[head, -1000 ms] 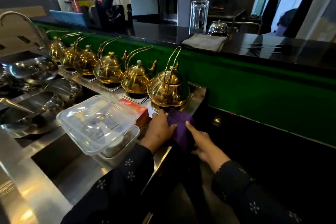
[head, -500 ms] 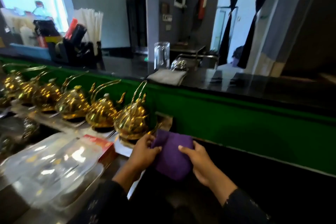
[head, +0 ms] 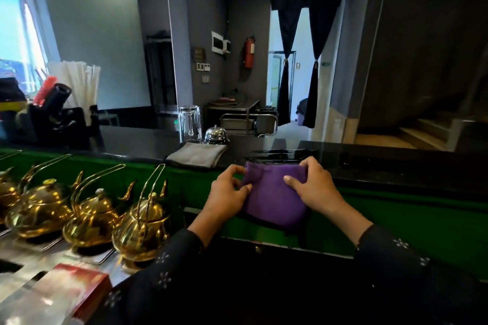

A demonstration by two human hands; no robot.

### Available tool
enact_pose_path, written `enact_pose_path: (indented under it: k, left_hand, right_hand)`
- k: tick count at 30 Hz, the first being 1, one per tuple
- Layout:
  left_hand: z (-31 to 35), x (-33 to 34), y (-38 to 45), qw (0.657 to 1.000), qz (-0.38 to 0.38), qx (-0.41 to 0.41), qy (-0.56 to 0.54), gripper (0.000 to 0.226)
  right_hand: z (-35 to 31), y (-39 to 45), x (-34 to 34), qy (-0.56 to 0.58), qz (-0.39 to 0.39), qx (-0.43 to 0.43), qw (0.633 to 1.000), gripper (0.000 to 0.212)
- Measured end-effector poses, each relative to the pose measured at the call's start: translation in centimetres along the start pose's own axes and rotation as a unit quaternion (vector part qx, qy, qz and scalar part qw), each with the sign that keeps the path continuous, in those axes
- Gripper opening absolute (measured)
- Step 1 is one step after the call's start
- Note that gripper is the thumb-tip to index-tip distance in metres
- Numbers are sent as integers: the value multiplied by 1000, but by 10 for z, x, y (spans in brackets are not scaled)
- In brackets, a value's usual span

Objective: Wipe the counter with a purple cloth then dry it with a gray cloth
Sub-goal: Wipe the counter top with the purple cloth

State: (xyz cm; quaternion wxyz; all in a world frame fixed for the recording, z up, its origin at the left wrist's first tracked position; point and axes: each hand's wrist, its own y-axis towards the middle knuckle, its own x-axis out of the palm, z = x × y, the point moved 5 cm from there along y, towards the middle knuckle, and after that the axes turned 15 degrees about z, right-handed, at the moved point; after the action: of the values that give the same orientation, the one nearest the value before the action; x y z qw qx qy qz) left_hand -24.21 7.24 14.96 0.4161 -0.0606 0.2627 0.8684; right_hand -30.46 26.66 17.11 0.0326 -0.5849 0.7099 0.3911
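Pinching the purple cloth (head: 274,198) upright, long axis vertical, both hands' grips hold.

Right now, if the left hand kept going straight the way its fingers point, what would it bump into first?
Probably the purple cloth it already pinches; the left hand points rightward at it, with the right hand beyond. Depth is hard to judge.

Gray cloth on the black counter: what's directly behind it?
Behind the folded gray cloth stand a chrome service bell and an upturned clear glass mug. The cloth's rear edge hides the bell's base; nothing lies on top.
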Motion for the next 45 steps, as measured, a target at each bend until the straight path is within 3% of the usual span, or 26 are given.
enact_pose_path:
  k: [6,13,17,19,21,23,25,27,30,36,39,42,45]
  left_hand:
    - [5,31,17,999,20,0,-31,26]
    - [24,53,68,997,43,62,22,18]
    - [15,69,81,970,-9,111,218,22]
    - [11,70,84,955,-22,134,264,25]
    - [10,62,94,949,-10,162,269,26]
    - [6,47,114,945,16,174,276,28]
    - [-4,31,139,932,6,173,318,32]
    - [-22,21,157,907,-53,169,382,37]
    - [-44,21,167,894,-111,154,406,42]
    - [-59,24,174,914,-87,145,368,44]
    - [-61,23,175,924,-74,124,353,51]
    - [-61,23,174,918,-83,116,370,54]
    - [-59,21,170,907,-97,125,390,51]
  right_hand:
    - [15,32,2,-42,8,-52,998,21]
    - [23,92,16,-43,17,-17,999,25]
    - [32,104,34,-163,-32,-18,986,29]
    - [30,103,39,-228,-23,-71,971,36]
    - [13,96,41,-244,22,-178,953,44]
    - [-4,84,53,-226,-27,-228,947,49]
    - [-6,70,77,-223,-177,-172,943,58]
    - [-2,66,99,-261,-269,-137,917,60]
    - [-5,82,124,-262,-290,-132,911,57]
    - [-20,122,181,-281,-265,-89,918,55]
    - [-37,117,203,-270,-273,-115,916,56]
    - [-34,114,200,-252,-287,-136,914,58]
    - [-5,130,175,-267,-275,-103,918,58]
